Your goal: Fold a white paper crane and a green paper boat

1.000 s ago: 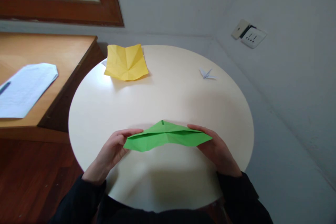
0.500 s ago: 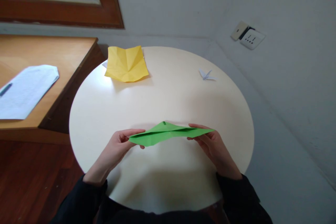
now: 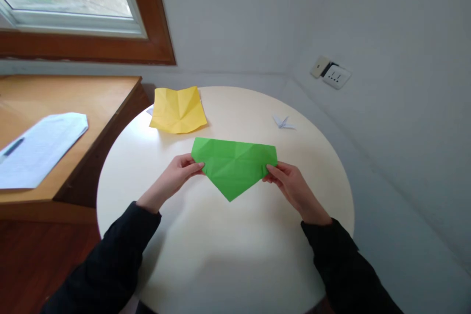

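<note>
A folded green sheet of paper [image 3: 234, 164] is stretched between my hands above the table, its broad face toward me. Its top edge runs nearly straight and its lower edge comes to a point at the middle; crease lines cross it. My left hand [image 3: 182, 171] pinches the left side, thumb in front and fingers behind. On the opposite side my right hand [image 3: 289, 179] grips the paper the same way. The fingertips behind the sheet are partly hidden.
The round white table [image 3: 235, 255] carries a creased yellow paper [image 3: 179, 110] at the back left and a small white folded paper [image 3: 283, 122] at the back right. Papers [image 3: 47, 149] and a pen [image 3: 13, 148] lie on a wooden desk [image 3: 106, 93] to the left.
Both hands have raised the green paper away from me and tipped it, so its broad face shows instead of its folded edge. My view has tilted upward a little.
</note>
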`<action>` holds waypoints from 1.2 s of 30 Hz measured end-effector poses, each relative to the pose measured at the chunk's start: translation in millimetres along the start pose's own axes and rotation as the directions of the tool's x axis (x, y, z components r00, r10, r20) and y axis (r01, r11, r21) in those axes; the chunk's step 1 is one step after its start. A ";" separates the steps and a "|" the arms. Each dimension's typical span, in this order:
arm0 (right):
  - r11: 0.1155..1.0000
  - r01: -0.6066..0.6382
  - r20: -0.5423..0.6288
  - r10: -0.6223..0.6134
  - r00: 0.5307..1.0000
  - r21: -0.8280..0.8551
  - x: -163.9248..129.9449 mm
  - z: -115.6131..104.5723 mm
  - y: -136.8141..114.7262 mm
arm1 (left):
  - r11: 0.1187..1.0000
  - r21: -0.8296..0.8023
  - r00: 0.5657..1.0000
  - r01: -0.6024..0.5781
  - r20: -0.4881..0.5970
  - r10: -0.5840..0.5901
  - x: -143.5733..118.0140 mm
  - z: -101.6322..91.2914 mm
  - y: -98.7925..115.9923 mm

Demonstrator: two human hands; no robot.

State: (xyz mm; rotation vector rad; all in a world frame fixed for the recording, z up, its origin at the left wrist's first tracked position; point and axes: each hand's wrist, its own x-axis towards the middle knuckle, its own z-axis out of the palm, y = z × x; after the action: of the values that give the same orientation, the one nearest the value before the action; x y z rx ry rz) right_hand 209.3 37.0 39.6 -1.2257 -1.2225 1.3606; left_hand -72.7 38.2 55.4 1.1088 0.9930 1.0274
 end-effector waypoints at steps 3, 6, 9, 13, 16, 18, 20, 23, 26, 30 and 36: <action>0.990 -0.053 -0.019 0.056 0.998 0.134 19.8 5.2 7.9 | 0.998 -0.060 1.000 0.003 -0.009 -0.003 24.2 -0.2 -7.3; 0.966 -0.105 -0.047 0.120 0.992 0.238 29.8 9.1 15.5 | 0.987 -0.162 0.999 0.022 -0.028 -0.027 36.8 -1.4 -21.3; 0.949 -0.141 -0.029 0.155 0.987 0.280 31.2 8.4 18.3 | 0.958 -0.282 0.999 0.054 0.020 -0.050 39.8 -3.6 -33.2; 0.941 -0.186 0.013 0.190 0.982 0.283 29.6 4.6 16.6 | 0.945 -0.309 0.994 0.107 0.070 -0.089 38.8 -6.8 -36.9; 0.939 -0.213 0.020 0.215 0.976 0.270 29.9 3.7 16.8 | 0.944 -0.311 0.994 0.108 0.065 -0.093 38.5 -8.0 -36.1; 0.939 -0.207 0.010 0.212 0.977 0.274 30.3 3.9 18.0 | 0.947 -0.302 0.993 0.108 0.076 -0.089 38.5 -8.0 -36.3; 0.942 -0.195 0.001 0.202 0.979 0.273 30.5 4.4 19.5 | 0.950 -0.294 0.993 0.108 0.073 -0.091 38.4 -7.3 -36.9; 0.950 -0.177 -0.010 0.186 0.983 0.256 30.0 5.3 21.7 | 0.953 -0.284 0.994 0.106 0.039 -0.099 38.0 -5.5 -37.2; 0.960 -0.147 -0.048 0.163 0.985 0.240 29.6 6.3 23.9 | 0.959 -0.268 0.996 0.088 -0.003 -0.092 37.7 -3.5 -36.8; 0.965 -0.124 -0.100 0.150 0.984 0.229 29.9 7.2 25.6 | 0.965 -0.255 0.996 0.065 -0.041 -0.078 37.6 -2.2 -37.6; 0.976 -0.117 -0.123 0.141 0.982 0.185 29.5 8.3 25.6 | 0.949 -0.310 0.997 0.058 -0.038 -0.073 37.6 -2.7 -38.7</action>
State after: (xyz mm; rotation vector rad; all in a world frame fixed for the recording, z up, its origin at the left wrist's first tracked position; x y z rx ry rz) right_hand 198.0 62.8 11.4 -1.2667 -0.9199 1.4232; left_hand -61.4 69.9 13.2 0.7911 0.8664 1.1167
